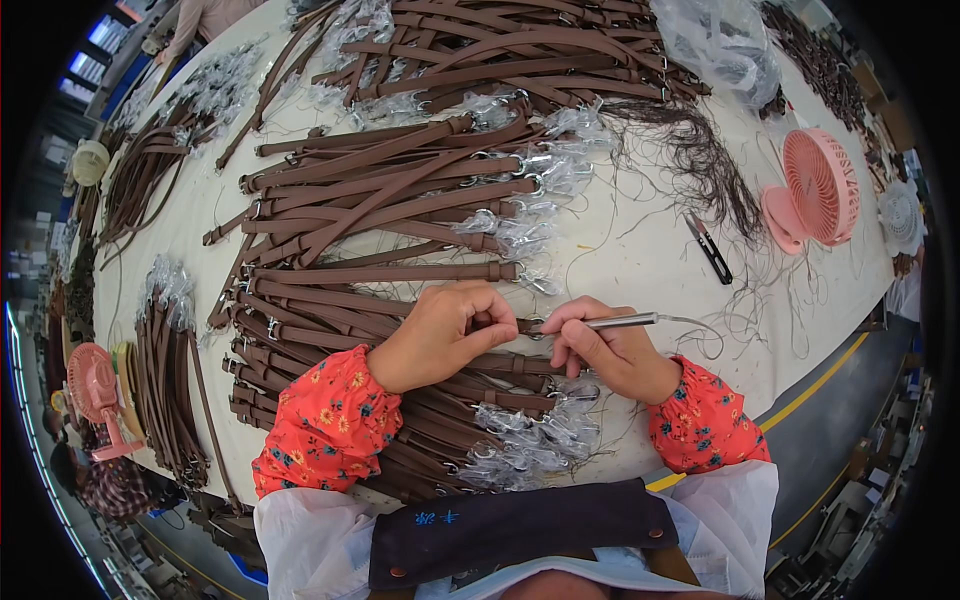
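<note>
My left hand (447,332) is closed over a brown leather strap (505,326) near its metal ring end, pressing it on top of a heap of like straps (400,400). My right hand (600,345) grips a thin silver pen-shaped tool (620,321) with a cord trailing from its back end; the tip touches the strap end just right of my left fingers. Both sleeves are red with a flower print.
More brown straps (400,180) with plastic-wrapped buckles cover the white table (640,250). Black thread snips (709,248) lie to the right, near a tangle of loose threads (700,160). A pink fan (815,190) stands at the right edge, another pink fan (95,390) at the left.
</note>
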The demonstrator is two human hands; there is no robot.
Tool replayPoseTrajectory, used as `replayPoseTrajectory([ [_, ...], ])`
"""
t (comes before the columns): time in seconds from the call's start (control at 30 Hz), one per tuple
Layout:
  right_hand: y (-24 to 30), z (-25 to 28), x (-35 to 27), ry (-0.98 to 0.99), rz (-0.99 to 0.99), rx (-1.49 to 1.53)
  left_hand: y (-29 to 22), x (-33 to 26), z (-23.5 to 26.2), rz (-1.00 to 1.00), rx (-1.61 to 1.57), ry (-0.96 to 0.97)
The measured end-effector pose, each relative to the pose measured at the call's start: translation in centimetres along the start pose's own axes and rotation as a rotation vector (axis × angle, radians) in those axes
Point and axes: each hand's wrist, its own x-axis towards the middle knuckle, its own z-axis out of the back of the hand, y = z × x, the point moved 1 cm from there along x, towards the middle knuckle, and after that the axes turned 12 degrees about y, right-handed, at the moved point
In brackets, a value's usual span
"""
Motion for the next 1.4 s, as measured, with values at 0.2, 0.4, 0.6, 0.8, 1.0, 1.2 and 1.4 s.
replayPoseTrajectory([
  [0.2,-0.2,0.0,0.0,-0.005,0.068,0.025,0.9,-0.2,0.2,-0.093,0.036,0.043],
  [0.4,-0.7,0.0,-0.1,-0.119,0.127,0.135,-0.4,0.4,-1.1,-0.08,0.263,-0.086],
  [0.6,-0.8,0.0,0.0,-0.072,0.083,0.116,0.2,0.5,-1.1,-0.074,0.372,-0.091],
  [0.8,-0.2,0.0,0.1,-0.002,0.032,0.059,1.1,0.1,-0.3,-0.026,-0.007,-0.041],
  [1.0,0.0,0.0,0.2,0.016,0.008,0.025,1.0,-0.3,0.4,0.025,-0.141,0.04],
  [1.2,0.0,-0.1,0.2,0.017,0.009,0.016,1.3,-0.1,0.2,-0.066,-0.113,0.044],
  [1.4,0.1,0.0,0.2,0.02,0.009,-0.003,0.9,-0.2,0.3,-0.118,-0.07,0.046],
])
